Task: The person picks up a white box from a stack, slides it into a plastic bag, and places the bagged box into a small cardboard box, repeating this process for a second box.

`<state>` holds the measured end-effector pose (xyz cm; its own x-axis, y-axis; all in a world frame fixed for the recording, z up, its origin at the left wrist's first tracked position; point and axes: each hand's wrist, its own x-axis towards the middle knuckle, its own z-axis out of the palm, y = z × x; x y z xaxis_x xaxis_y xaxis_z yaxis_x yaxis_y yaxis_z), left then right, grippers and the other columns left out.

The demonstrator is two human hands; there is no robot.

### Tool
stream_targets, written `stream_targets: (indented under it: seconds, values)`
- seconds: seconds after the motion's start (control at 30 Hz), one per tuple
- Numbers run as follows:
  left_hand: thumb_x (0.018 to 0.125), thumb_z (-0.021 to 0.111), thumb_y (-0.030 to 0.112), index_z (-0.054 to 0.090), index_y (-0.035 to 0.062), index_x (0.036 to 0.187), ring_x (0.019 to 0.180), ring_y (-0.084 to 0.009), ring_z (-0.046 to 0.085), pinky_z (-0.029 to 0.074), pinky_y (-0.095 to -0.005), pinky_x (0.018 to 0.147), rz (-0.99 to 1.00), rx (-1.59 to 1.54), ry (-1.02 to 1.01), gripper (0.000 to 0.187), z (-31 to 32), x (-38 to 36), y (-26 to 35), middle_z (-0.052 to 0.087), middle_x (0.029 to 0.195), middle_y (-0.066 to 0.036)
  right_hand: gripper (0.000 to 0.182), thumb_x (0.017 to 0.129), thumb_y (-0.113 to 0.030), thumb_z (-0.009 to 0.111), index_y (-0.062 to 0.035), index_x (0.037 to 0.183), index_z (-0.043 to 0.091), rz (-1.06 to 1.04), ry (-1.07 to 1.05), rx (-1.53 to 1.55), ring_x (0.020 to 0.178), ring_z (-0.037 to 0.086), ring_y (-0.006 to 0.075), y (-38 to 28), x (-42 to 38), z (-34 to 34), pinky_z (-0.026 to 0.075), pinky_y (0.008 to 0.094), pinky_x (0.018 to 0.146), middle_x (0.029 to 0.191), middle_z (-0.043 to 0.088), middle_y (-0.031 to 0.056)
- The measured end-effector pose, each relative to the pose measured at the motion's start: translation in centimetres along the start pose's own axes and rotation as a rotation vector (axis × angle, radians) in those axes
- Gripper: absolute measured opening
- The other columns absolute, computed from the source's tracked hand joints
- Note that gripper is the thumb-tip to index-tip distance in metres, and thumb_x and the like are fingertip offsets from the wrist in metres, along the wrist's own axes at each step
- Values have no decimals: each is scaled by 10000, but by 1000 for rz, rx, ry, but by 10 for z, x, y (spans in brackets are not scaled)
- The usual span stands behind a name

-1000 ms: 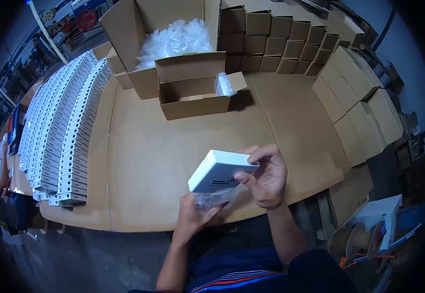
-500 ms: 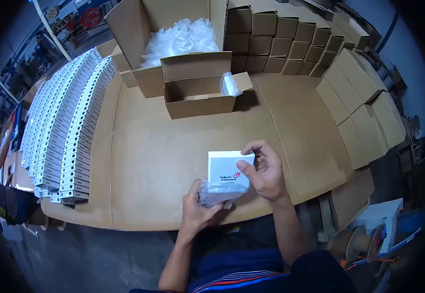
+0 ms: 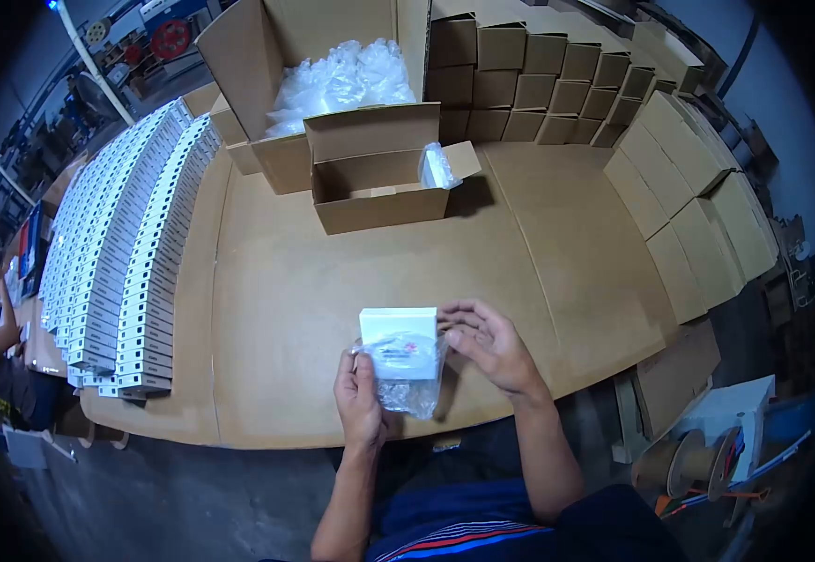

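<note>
A white box [image 3: 398, 323] stands partly inside a clear bubble wrap bag [image 3: 412, 398], its upper part bare and its printed mark blurred behind the plastic. My left hand [image 3: 361, 398] grips the bag and box at their left side, thumb in front. At the right edge of the bag is my right hand [image 3: 492, 351], fingers bent and apart; whether the fingertips touch the plastic is hard to tell. Beyond the hands sits an open brown carton [image 3: 384, 211] with one wrapped item [image 3: 437, 167] at its right end.
Behind the carton, a larger box [image 3: 281, 167] holds many clear bags [image 3: 342, 84]. Long stacks of white boxes [image 3: 145, 309] line the left. Brown cartons [image 3: 543, 53] are stacked at the back and right [image 3: 698, 244]. Another person [image 3: 0, 356] is at far left.
The white box has moved left and now sits deeper in the bag, which covers its printed mark. My right hand has come off the box's top right corner and moved slightly down.
</note>
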<state>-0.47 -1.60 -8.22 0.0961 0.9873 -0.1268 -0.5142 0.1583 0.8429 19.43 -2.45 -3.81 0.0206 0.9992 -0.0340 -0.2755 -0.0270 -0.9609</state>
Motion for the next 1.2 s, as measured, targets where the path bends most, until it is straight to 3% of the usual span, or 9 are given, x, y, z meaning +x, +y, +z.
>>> stream_targets:
  seconds: [0.1, 0.23, 0.53, 0.67, 0.8, 0.9, 1.0, 1.03, 1.2]
  values:
    - [1095, 517, 248, 478, 41, 1303, 1021, -102, 590, 500, -279, 892, 66, -54, 14, 297, 2, 3, -1, 615, 1141, -53, 280, 982, -22, 657, 23, 1247, 579, 77, -15, 131, 1000, 679, 159, 26, -14, -1, 573, 312, 900, 1115, 680, 94]
    - [1084, 523, 199, 478, 76, 1264, 1069, -105, 544, 466, -283, 927, 111, -25, 34, 223, -1, 8, -3, 569, 1187, -59, 173, 974, 6, 670, 42, 1141, 642, 31, 122, 157, 942, 680, 111, 32, -15, 12, 582, 247, 815, 1030, 709, 76]
    - [1071, 555, 131, 493, 57, 1203, 863, -71, 586, 486, -225, 810, 56, -139, -144, 163, -24, 11, 2, 645, 954, -17, 110, 984, 28, 642, 38, 1094, 648, -95, 136, 64, 879, 678, 96, 37, -11, 7, 573, 244, 818, 974, 712, 63]
    - [1071, 552, 121, 487, 44, 1133, 937, -89, 640, 506, -237, 849, 234, 24, -69, 118, -11, 9, 7, 721, 1094, -137, 122, 987, 31, 633, 40, 1108, 648, -157, 128, 111, 976, 683, 133, 32, -9, 14, 563, 278, 892, 1105, 731, 125]
    - [1084, 517, 136, 461, 63, 1148, 1133, -244, 640, 503, -351, 991, 271, 48, -159, 113, -16, 9, 6, 661, 1216, -214, 117, 1000, 46, 594, 31, 1108, 638, -219, 25, 265, 1070, 667, 161, 28, -7, 15, 531, 302, 971, 1197, 712, 174]
    - [1086, 505, 123, 451, 61, 1155, 1190, -291, 630, 490, -366, 1016, 402, 186, -133, 107, -9, 13, 9, 643, 1239, -248, 101, 1008, 25, 589, 27, 1102, 627, -256, 76, 31, 1088, 659, 169, 20, -6, 17, 523, 311, 979, 1243, 690, 193]
    - [1064, 529, 79, 483, 46, 1104, 1007, -151, 643, 497, -252, 871, 315, 6, -106, 69, -5, 14, 14, 684, 1227, -243, 106, 1016, -9, 595, 21, 1115, 621, -247, -76, 123, 1065, 659, 155, 25, -5, 4, 518, 299, 973, 1271, 678, 194]
    - [1068, 538, 105, 497, 62, 1105, 831, -82, 593, 458, -204, 721, 302, 38, -75, 69, -8, 14, 10, 709, 1065, -153, 112, 1016, -12, 597, 19, 1121, 620, -235, -62, 151, 1064, 656, 149, 24, -5, 5, 516, 296, 974, 1269, 679, 191]
    - [1078, 556, 173, 501, 90, 1129, 639, 6, 419, 328, -171, 553, 187, 32, 49, 111, -3, 3, 12, 503, 776, 58, 138, 1013, -31, 610, 10, 1145, 617, -117, 90, 68, 1070, 640, 128, 17, -8, 15, 507, 296, 986, 1212, 696, 166]
